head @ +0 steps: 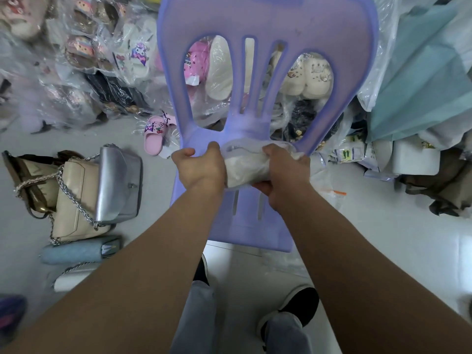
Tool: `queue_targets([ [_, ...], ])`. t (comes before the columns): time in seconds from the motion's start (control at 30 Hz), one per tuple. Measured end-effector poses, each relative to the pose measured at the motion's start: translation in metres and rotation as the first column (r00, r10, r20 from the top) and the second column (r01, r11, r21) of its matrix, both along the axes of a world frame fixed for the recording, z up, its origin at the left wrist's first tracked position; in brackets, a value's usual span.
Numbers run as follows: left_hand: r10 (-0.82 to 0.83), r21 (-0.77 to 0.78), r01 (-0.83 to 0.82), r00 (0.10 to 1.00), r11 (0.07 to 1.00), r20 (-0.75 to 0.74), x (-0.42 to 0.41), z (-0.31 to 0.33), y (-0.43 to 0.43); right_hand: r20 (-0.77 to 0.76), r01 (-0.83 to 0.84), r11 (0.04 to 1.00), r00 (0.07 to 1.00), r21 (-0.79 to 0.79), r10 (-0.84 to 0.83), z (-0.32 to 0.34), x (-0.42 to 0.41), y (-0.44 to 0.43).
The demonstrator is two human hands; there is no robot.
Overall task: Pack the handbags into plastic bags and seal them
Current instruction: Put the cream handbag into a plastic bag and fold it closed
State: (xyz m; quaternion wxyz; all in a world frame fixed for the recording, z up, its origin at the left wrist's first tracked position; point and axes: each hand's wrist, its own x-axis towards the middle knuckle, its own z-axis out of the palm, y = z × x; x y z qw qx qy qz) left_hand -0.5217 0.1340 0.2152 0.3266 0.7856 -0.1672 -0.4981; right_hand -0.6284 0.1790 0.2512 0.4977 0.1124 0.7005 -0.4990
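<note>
One bagged handbag [245, 166], left hand [201, 167], right hand [285, 172]

1. A bagged handbag [246, 168] is held over the chair [268, 24], between the left hand [201, 167] and the right hand [284, 171].
2. Handbags [102, 185] are laid on the floor [383, 238], left of it.
3. Bagged shoes [134, 57] are piled behind.

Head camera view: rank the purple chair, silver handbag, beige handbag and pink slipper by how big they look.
1. purple chair, clearly largest.
2. silver handbag and beige handbag: about alike; the silver one overlaps the beige, so unranked.
3. pink slipper, smallest, though farther from the camera.
</note>
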Motion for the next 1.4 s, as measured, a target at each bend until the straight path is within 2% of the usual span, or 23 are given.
queue_targets([
  [0.1,-0.102,0.134,0.102,0.995,0.986,-0.004,0.004,-0.007,0.007,-0.262,-0.112,0.989,0.961,-0.092,0.085,-0.013,0.0,0.018],
  [0.17,-0.125,0.185,0.138,0.989,0.973,-0.079,0.004,-0.007,0.008,-0.323,-0.162,0.974,0.941,-0.156,0.104,-0.019,-0.008,0.028],
  [0.3,-0.066,0.203,0.094,0.987,0.975,-0.145,0.003,-0.013,0.004,-0.202,-0.188,0.947,0.97,-0.262,0.137,-0.018,-0.036,0.039],
  [0.43,-0.008,0.227,0.032,0.994,0.973,-0.108,0.006,-0.007,0.001,-0.018,-0.273,0.877,0.957,-0.395,0.289,-0.006,-0.064,0.057],
  [0.57,0.052,0.235,-0.04,0.998,0.971,-0.046,0.012,-0.023,-0.005,0.097,-0.243,0.847,0.941,-0.474,0.324,0.0,-0.083,0.073],
  [0.63,-0.011,0.186,0.04,0.988,0.982,-0.152,0.004,-0.013,-0.001,0.115,-0.223,0.844,0.942,-0.488,0.315,0.01,-0.09,0.078],
  [0.73,-0.169,0.011,0.186,0.915,0.982,-0.367,-0.017,0.037,0.011,0.135,-0.176,0.851,0.952,-0.494,0.275,0.038,-0.106,0.083],
  [0.83,-0.224,-0.128,0.189,0.9,0.974,-0.375,-0.043,0.094,0.018,0.164,-0.13,0.859,0.957,-0.495,0.239,0.087,-0.125,0.095],
  [0.93,-0.304,-0.259,0.221,0.886,0.94,-0.35,-0.072,0.154,0.034,0.197,0.018,0.867,0.976,-0.498,0.093,0.144,-0.145,0.113],
  [0.97,-0.335,-0.286,0.241,0.875,0.927,-0.348,-0.083,0.174,0.041,0.178,0.042,0.859,0.982,-0.51,0.057,0.163,-0.152,0.121],
  [1.03,-0.409,-0.343,0.293,0.846,0.892,-0.341,-0.103,0.211,0.054,0.053,-0.012,0.848,0.997,-0.53,0.048,0.199,-0.167,0.139],
  [1.1,-0.47,-0.402,0.334,0.827,0.853,-0.309,-0.121,0.245,0.068,-0.14,-0.12,0.885,0.988,-0.45,0.062,0.233,-0.183,0.159],
  [1.17,-0.508,-0.433,0.357,0.804,0.828,-0.308,-0.138,0.274,0.081,-0.269,-0.18,0.925,0.959,-0.333,0.09,0.27,-0.199,0.181],
  [1.27,-0.549,-0.456,0.382,0.772,0.804,-0.321,-0.168,0.316,0.103,-0.344,-0.22,0.931,0.932,-0.29,0.113,0.327,-0.227,0.213],
  [1.4,-0.595,-0.473,0.419,0.737,0.775,-0.32,-0.214,0.375,0.133,-0.443,-0.198,0.918,0.896,-0.343,0.028,0.398,-0.265,0.249],
])
